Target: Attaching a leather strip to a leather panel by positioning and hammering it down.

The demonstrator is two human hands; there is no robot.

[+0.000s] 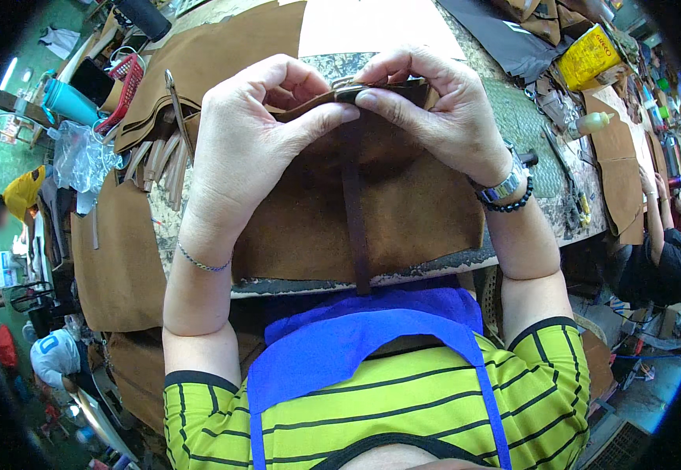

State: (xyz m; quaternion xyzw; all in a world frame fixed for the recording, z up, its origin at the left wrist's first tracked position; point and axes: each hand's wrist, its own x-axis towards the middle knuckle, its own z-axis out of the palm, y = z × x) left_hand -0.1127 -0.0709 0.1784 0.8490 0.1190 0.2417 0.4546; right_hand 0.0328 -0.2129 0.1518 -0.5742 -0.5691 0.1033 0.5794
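i have the left hand and right hand pinching the top edge of the brown leather at twelve o'clock, the dark strap running toward six; i'd squeeze evenly from both sides.

The table has a worn, speckled top, and its front edge looks chipped. Near this edge lies a brown leather-like piece, and its dark strap reaches over the edge. To the left there are brown sheets and narrow strips; at the far side, a white sheet; to the right, a green mat and a dark grey sheet.
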